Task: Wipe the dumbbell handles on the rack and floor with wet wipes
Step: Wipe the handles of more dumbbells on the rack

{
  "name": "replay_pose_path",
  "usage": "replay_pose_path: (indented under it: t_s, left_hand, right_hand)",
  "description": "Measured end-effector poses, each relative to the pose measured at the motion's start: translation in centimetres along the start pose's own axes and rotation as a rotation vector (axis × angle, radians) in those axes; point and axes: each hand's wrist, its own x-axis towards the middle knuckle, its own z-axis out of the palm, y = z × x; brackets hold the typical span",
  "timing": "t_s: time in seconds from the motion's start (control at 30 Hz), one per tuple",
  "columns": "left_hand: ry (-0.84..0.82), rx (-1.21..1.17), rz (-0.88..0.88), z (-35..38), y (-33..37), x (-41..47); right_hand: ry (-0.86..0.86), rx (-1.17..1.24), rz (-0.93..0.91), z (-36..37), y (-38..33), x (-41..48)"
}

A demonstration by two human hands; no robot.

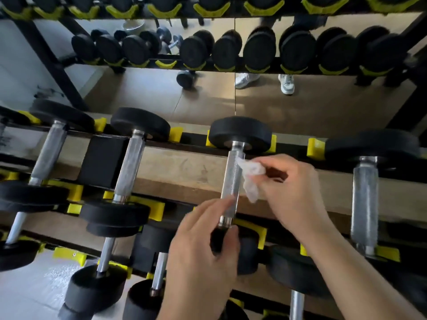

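Leftward, other dumbbells [129,167] lie across the rack [104,162]. At lower centre, the left hand [201,245] curls its fingers round the near end of the middle dumbbell's handle [231,181]. Just right of it, the right hand [291,188] pinches a crumpled wet wipe [250,179] against that handle's side.

Four knurled-handle dumbbells [233,181] are lying across the nearest rack tier [194,141]. Two hands are showing: left hand [201,255], right hand [291,188]. One wipe [251,169] is showing.
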Motion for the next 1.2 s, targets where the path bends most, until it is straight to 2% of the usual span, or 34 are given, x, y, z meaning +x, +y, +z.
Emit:
replay_pose_path:
  t_s: [0.07,0.17,0.2,0.27,0.33,0.37,0.47,0.5,0.53,0.63,0.7,0.83,1.03,1.1,1.2]
  left_hand:
    - [0.025,0.206,-0.053,0.6,-1.4,-0.3]
    - [0.004,0.199,-0.158,1.6,-2.5,-0.7]
    - [0.016,0.191,-0.146,1.7,-2.6,-0.8]
    - [0.039,0.184,-0.107,1.7,-3.0,-1.0]
    - [0.035,0.178,-0.097,1.7,-3.5,-1.0]
    - [0.035,0.175,-0.094,1.6,-3.5,-1.0]
    - [0.021,0.147,-0.093,1.5,-3.4,-0.7]
    - [0.009,0.133,-0.096,1.4,-3.3,-0.6]
    - [-0.012,0.117,-0.100,1.2,-3.3,-0.4]
    - [-0.031,0.094,-0.080,0.7,-3.1,0.3]
    - [-0.048,0.079,-0.085,0.4,-2.9,0.9]
    - [-0.087,0.045,-0.103,0.4,-2.7,2.4]
    - [-0.070,0.103,0.027,1.6,-2.3,5.6]
    - [-0.055,0.144,0.079,2.1,-2.2,6.8]
    - [-0.047,0.079,0.008,2.7,-1.9,8.3]
  right_hand:
    - [0.057,-0.177,-0.139,2.2,1.4,2.0]
    - [0.057,-0.256,-0.274,4.1,3.1,2.0]
    - [-0.010,-0.265,-0.316,3.8,3.4,1.1]
    - [-0.253,-0.239,-0.367,2.7,3.8,-1.3]
    - [-0.453,-0.175,-0.309,1.9,3.4,-2.1]
    - [-0.418,-0.169,-0.282,1.9,3.4,-1.6]
    - [-0.012,-0.233,-0.257,2.7,2.9,1.5]
    - [0.008,-0.249,-0.265,2.9,2.9,1.8]
    - [-0.057,-0.258,-0.279,3.0,3.1,1.3]
    - [-0.439,-0.192,-0.246,2.4,3.3,-2.1]
    - [-0.501,-0.134,-0.208,2.2,3.1,-1.7]
    - [-0.058,-0.132,-0.242,3.5,2.9,1.1]
    - [0.317,0.084,-0.066,5.4,3.5,1.6]
    - [0.327,0.102,0.005,5.6,3.2,2.0]
    - [0.172,0.137,0.025,5.1,3.1,0.8]
